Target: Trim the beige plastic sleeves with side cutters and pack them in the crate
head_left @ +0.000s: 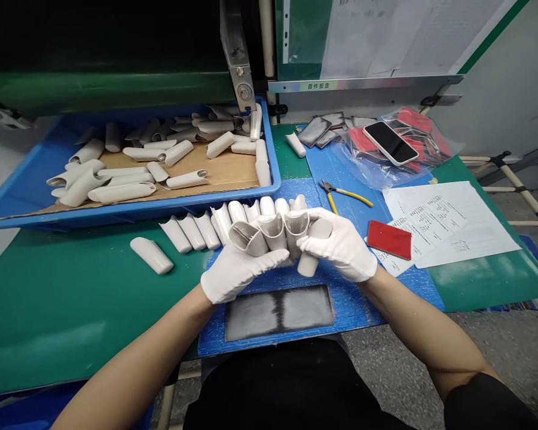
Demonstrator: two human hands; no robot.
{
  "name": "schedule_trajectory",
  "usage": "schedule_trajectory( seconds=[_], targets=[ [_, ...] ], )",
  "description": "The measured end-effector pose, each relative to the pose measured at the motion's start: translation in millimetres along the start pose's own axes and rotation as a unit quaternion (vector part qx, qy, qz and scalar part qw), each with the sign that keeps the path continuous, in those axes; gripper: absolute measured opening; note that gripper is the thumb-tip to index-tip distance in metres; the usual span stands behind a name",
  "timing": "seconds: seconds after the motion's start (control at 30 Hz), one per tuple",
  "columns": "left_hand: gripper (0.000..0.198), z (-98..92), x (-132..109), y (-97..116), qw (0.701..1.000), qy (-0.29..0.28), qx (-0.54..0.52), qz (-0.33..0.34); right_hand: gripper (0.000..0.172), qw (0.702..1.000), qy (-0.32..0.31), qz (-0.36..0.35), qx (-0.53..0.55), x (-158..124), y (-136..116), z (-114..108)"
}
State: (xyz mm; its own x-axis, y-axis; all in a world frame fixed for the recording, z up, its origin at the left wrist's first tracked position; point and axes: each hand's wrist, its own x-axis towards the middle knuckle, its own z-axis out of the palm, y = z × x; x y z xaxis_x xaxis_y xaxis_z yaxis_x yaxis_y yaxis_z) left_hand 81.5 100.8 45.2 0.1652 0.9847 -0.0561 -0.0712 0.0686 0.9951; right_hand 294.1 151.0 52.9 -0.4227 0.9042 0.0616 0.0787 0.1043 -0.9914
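Note:
My left hand (228, 272), in a white glove, closes around a side-by-side group of white, scoop-shaped plastic shells (274, 230), their hollow ends facing me. With gloved fingers and thumb, my right hand (347, 245) grips another white shell (308, 266) at the right end of that group. Just behind my hands, a row of similar shells (190, 232) lies on the table, partly hidden by the held ones. One single shell (151, 255) rests apart to the left. A black-and-grey abrasive pad (278, 312) lies on the blue mat (215, 325) below my hands.
A blue tray (273, 173) of loose shells stands at the back left. Yellow-handled cutters (345, 194), a red pad (389, 240) and paper sheets (461, 233) lie to the right. Behind them, a phone (391, 143) sits on a plastic bag (367, 170) of red pads.

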Motion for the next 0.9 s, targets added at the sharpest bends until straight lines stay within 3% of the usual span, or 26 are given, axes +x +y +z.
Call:
schedule_trajectory(
  seconds=[0.1, 0.23, 0.3, 0.57, 0.7, 0.9],
  targets=[
    [0.058, 5.4, -0.9, -0.6, 0.99, 0.006, -0.127, -0.065, 0.057, 1.0, -0.015, 0.0, 0.01, 2.6, 0.3, -1.0],
    [0.044, 10.2, 1.3, -3.1, 0.967, 0.009, -0.23, -0.109, 0.097, 0.998, 0.049, 0.01, -0.023, 4.2, 0.4, 1.3],
    [0.041, 10.0, 2.0, -3.5, 0.961, 0.019, -0.249, -0.12, 0.104, 0.996, 0.072, 0.043, -0.003, 4.6, 3.1, 2.0],
    [0.082, 9.1, -2.0, 12.2, 0.959, 0.087, -0.231, -0.139, 0.06, 0.968, 0.023, 0.135, 0.211, 11.3, 19.1, 1.3],
    [0.078, 6.3, -4.8, 14.1, 0.96, 0.076, -0.221, -0.156, 0.052, 0.962, 0.016, 0.15, 0.228, 14.2, 18.3, 2.7],
    [0.056, 0.2, -7.4, 19.1, 0.952, 0.032, -0.251, -0.17, 0.051, 0.956, -0.001, 0.146, 0.254, 16.3, 18.6, 5.3]
  ],
)
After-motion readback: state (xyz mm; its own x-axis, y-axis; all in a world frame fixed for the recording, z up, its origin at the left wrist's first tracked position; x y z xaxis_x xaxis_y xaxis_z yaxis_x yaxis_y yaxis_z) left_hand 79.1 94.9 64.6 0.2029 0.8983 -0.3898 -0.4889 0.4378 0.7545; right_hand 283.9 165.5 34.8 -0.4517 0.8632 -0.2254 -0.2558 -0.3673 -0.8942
